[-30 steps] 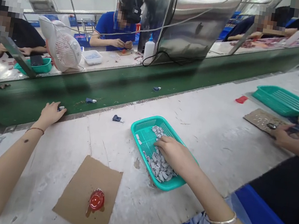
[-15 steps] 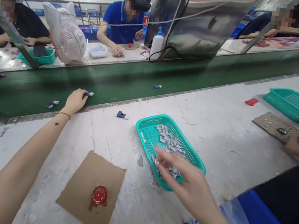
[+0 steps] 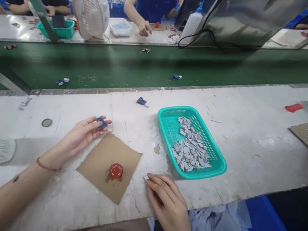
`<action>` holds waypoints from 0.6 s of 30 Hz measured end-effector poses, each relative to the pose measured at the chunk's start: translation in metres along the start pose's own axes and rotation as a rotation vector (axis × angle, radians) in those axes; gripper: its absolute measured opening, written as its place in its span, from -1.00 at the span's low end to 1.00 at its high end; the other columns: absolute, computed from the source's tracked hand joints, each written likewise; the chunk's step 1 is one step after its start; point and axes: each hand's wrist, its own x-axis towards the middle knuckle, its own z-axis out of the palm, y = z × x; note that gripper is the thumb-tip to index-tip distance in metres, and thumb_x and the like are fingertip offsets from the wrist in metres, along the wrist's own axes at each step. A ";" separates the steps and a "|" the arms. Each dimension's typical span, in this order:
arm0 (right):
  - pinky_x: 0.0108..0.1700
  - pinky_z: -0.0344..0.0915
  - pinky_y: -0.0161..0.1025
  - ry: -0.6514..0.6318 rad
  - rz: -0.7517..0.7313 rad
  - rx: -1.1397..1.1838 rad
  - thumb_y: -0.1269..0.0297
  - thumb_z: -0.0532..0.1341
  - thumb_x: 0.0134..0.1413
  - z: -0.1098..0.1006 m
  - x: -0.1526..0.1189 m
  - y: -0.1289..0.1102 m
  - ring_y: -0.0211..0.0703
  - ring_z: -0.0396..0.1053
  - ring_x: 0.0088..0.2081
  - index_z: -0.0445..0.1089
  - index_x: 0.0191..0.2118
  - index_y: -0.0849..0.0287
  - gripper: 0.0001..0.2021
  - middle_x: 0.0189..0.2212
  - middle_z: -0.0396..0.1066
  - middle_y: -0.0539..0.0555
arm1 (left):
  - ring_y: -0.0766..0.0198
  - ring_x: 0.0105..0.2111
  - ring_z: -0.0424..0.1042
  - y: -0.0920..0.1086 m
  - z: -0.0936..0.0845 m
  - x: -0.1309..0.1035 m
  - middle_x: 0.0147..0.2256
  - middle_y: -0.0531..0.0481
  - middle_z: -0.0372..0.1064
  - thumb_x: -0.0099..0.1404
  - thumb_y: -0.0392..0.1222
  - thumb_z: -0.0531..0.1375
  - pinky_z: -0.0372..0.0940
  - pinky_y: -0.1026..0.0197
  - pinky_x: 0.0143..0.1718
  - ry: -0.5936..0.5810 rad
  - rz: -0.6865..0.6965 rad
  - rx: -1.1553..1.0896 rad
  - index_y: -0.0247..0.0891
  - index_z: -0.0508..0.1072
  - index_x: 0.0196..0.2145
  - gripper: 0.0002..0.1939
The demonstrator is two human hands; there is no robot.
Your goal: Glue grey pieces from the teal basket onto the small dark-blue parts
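Between the thumb and fingers of my left hand [image 3: 85, 136] is a small dark-blue plastic piece [image 3: 101, 123], held above the table at the upper left corner of a cardboard square [image 3: 97, 161]. On that cardboard sits a small red cap [image 3: 116, 171] with wet-looking red contents and a brown stain around it. My right hand [image 3: 168, 200] pinches a small pale-grey piece [image 3: 146, 177] to the right of the cardboard. Above that hand stands a green perforated basket [image 3: 218, 170] with a pile of small grey pieces [image 3: 191, 148].
A green conveyor belt [image 3: 114, 73] crosses behind the table, carrying blue pieces such as this one [image 3: 176, 77]. Another dark-blue piece [image 3: 142, 101] lies at the table's back edge. A coin-like disc [image 3: 46, 122] is at left. A co-worker's hand [image 3: 145, 28] rests beyond the belt.
My left hand has come back from the belt's edge to the cardboard with the dark-blue piece. My right hand has left the basket, moving down and left with a grey piece.
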 end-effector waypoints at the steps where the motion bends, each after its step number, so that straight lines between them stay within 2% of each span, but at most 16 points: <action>1: -0.03 0.48 -0.04 0.008 -0.012 -0.011 0.50 0.22 0.17 0.000 -0.001 -0.001 -0.03 0.50 -0.11 0.47 -0.10 0.08 -0.76 -0.16 0.57 0.11 | 0.30 -0.23 0.52 -0.004 -0.003 -0.009 -0.03 -0.17 0.50 0.26 -0.32 0.26 0.44 0.31 -0.16 -0.006 -0.008 0.001 -0.33 0.51 -0.19 -0.86; 6: -0.05 0.46 -0.07 -0.006 0.014 -0.029 0.51 0.20 0.20 0.000 0.003 -0.010 -0.06 0.49 -0.16 0.45 -0.10 0.10 -0.78 -0.22 0.55 0.11 | 0.27 -0.21 0.53 -0.022 -0.016 -0.039 -0.14 -0.05 0.50 0.24 -0.25 0.29 0.42 0.32 -0.17 0.019 0.040 0.047 -0.29 0.55 -0.20 -0.84; 9: -0.08 0.46 -0.05 -0.045 0.068 -0.066 0.45 0.17 0.24 0.000 0.009 -0.013 -0.04 0.49 -0.18 0.45 -0.02 0.09 -0.75 -0.21 0.54 0.13 | 0.26 -0.24 0.54 -0.031 -0.020 -0.050 -0.14 -0.05 0.50 0.22 -0.18 0.32 0.43 0.28 -0.18 0.005 0.024 0.095 -0.26 0.56 -0.18 -0.79; 11: -0.10 0.46 -0.06 -0.077 0.103 -0.064 0.41 0.15 0.26 -0.001 0.015 -0.017 -0.03 0.49 -0.19 0.47 -0.04 0.08 -0.77 -0.22 0.53 0.13 | 0.24 -0.26 0.54 -0.035 -0.022 -0.055 -0.12 -0.06 0.49 0.22 -0.14 0.32 0.44 0.26 -0.19 0.000 0.027 0.128 -0.25 0.56 -0.17 -0.77; 15: -0.13 0.47 -0.14 -0.131 0.158 0.072 0.39 0.16 0.26 0.000 0.038 -0.036 -0.07 0.49 -0.18 0.50 -0.13 0.08 -0.82 -0.22 0.51 0.13 | 0.23 -0.25 0.55 -0.038 -0.023 -0.061 -0.15 -0.05 0.50 0.22 -0.12 0.32 0.45 0.24 -0.18 -0.025 0.033 0.113 -0.23 0.55 -0.18 -0.77; 18: -0.14 0.45 -0.19 -0.169 0.136 0.182 0.41 0.17 0.26 0.007 0.056 -0.055 -0.12 0.48 -0.17 0.49 -0.14 0.09 -0.83 -0.22 0.48 0.12 | 0.25 -0.26 0.55 -0.039 -0.024 -0.062 -0.14 -0.03 0.50 0.22 -0.12 0.32 0.45 0.26 -0.20 -0.052 0.033 0.091 -0.23 0.55 -0.19 -0.79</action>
